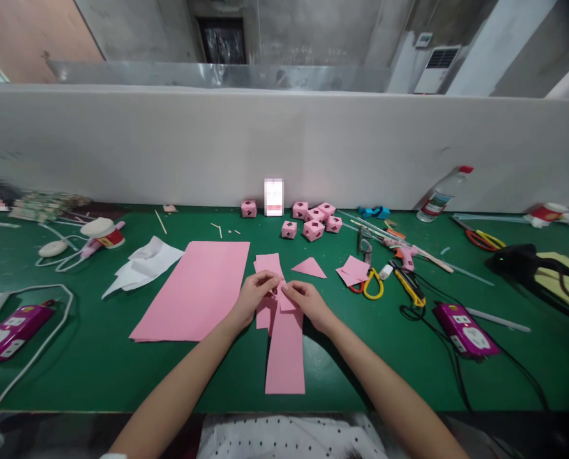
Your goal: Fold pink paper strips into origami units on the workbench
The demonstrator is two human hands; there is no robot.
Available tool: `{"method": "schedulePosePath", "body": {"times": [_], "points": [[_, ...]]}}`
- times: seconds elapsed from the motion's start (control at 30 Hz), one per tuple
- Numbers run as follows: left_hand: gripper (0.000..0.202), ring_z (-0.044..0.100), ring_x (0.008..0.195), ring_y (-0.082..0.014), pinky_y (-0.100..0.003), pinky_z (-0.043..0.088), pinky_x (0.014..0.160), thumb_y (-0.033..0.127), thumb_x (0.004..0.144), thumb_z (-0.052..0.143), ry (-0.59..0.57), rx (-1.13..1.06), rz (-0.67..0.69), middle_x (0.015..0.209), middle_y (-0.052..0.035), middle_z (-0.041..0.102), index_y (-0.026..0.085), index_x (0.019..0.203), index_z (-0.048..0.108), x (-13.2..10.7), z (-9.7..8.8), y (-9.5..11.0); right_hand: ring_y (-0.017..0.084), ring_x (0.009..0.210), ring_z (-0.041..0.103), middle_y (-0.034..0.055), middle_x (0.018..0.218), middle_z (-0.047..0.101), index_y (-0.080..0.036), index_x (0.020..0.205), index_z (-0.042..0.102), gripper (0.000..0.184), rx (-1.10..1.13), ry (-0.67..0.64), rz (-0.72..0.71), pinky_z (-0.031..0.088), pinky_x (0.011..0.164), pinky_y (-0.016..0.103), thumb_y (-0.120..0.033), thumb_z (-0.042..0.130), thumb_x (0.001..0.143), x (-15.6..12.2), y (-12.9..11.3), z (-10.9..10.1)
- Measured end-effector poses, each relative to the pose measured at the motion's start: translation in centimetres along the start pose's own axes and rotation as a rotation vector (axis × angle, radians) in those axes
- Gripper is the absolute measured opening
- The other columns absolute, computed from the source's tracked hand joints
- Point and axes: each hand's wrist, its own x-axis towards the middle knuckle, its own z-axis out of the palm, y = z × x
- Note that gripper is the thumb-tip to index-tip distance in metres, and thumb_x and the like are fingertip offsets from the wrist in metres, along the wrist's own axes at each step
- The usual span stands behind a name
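Note:
My left hand (256,296) and my right hand (310,305) meet over several pink paper strips (285,357) in the middle of the table. Both hands are closed, pinching a small piece of pink paper (288,302) between thumbs and fingers. Part of that piece is hidden behind my fingertips. Left of the strips lies a stack of large pink sheets (198,290). A folded pink triangle (310,268) rests beyond my right hand, and small pink squares (354,270) lie farther right, partly over yellow-and-red-handled scissors (373,285).
Several pink paper cubes (313,229) and a lit phone (273,197) stand by the white partition (169,146). At right are a pink glue gun (404,254), a yellow cutter (410,287), a purple power strip (465,330) and a bottle (443,196). A paper cup (103,233) and white tissue (145,264) are left.

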Motion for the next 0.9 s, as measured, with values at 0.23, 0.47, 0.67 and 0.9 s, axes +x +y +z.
{"method": "schedulePosePath", "body": {"times": [0.23,0.47,0.67,0.9], "points": [[0.028,0.055,0.062,-0.008,-0.019,0.044,0.06,0.038,0.07,0.077,-0.107,-0.287,-0.139,0.07,0.0013,0.056,0.017,0.085,0.067,-0.31,0.23,-0.01,0.008,0.054,0.043,-0.002,0.064,0.056,-0.014,0.072,0.065,0.035,0.286,-0.082,0.154,0.03,0.054,0.022,-0.047,0.074,0.072,-0.5,-0.64,0.24],[0.027,0.053,0.06,-0.0073,-0.019,0.044,0.06,0.037,0.07,0.078,-0.12,-0.328,-0.183,0.069,0.0019,0.055,0.016,0.081,0.065,-0.42,0.22,0.17,0.008,0.054,0.043,-0.004,0.063,0.053,-0.016,0.074,0.061,0.032,0.262,-0.085,0.155,0.029,0.052,0.021,-0.043,0.077,0.07,-0.53,-0.16,0.3],[0.024,0.054,0.062,-0.008,-0.019,0.043,0.061,0.034,0.073,0.075,-0.135,-0.369,-0.189,0.07,0.0007,0.057,0.015,0.083,0.064,-0.27,0.25,-0.35,0.008,0.054,0.044,-0.0043,0.063,0.054,-0.017,0.072,0.058,0.034,0.228,-0.08,0.155,0.032,0.052,0.021,-0.045,0.076,0.07,-0.4,0.31,0.21],[0.032,0.053,0.058,-0.0063,-0.018,0.041,0.059,0.038,0.068,0.079,-0.119,-0.345,-0.204,0.069,0.0037,0.055,0.017,0.087,0.064,-0.33,0.33,-0.3,0.008,0.055,0.045,-0.0037,0.064,0.055,-0.016,0.072,0.058,0.037,0.192,-0.061,0.146,0.032,0.054,0.022,-0.048,0.076,0.069,-0.44,0.1,0.25]]}}
